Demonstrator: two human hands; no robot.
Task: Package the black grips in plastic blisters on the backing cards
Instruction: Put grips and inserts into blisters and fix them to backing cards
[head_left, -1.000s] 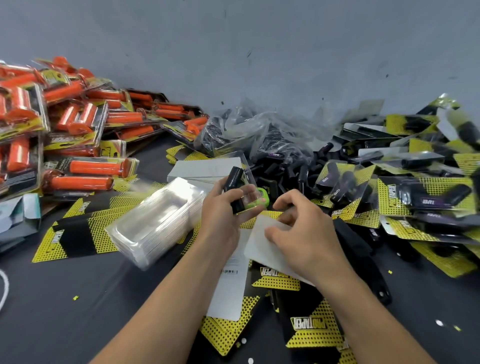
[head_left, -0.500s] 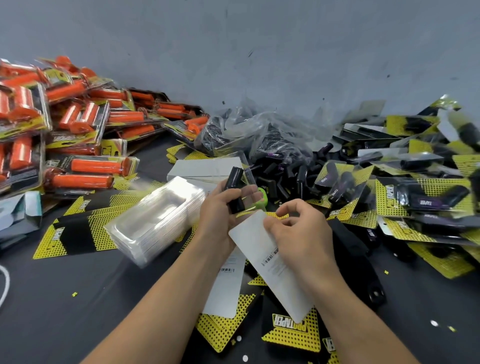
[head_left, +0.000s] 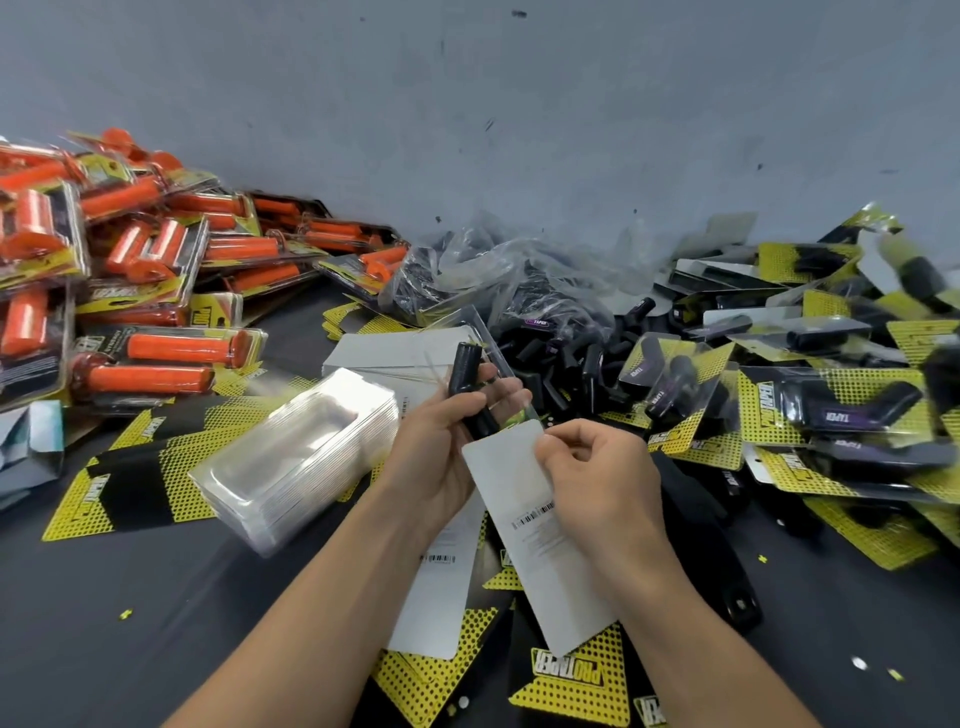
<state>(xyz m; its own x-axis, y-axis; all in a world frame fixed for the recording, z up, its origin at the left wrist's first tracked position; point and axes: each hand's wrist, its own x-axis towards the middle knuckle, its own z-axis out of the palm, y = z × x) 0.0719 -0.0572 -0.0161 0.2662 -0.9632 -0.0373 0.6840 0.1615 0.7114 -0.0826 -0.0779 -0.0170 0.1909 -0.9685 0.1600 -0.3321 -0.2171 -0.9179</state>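
Left hand: we hold our left hand (head_left: 441, 447) up over the table (head_left: 156, 623). Its fingers and thumb wrap round one black grip (head_left: 465, 382).
Black grip: it stands almost upright in our left hand, above the middle of the table. It sits against a clear blister (head_left: 506, 387) that the same hand holds.
Right hand: our right hand (head_left: 597, 478) pinches a backing card (head_left: 550, 571) near its top, with thumb and fingers curled on it.
Backing card: we see its white back with a bar code. Its top edge touches the bottom of the black grip, and its lower end tilts down toward us.
Blister stack: a thick stack of blisters (head_left: 301, 457) lies on its side just left of our left hand.
Loose grips: a heap of black grips (head_left: 561, 358) lies behind our hands, next to a crinkly plastic bag (head_left: 493, 270).
Done packs: on the right we see a big pile of black packs (head_left: 831, 405) on yellow cards.
Orange packs: far left we see a pile of orange packs (head_left: 156, 312).
Spare cards: yellow and black cards (head_left: 571, 686) lie flat under our arms, and a white card pile (head_left: 395, 348) sits behind the blister stack.
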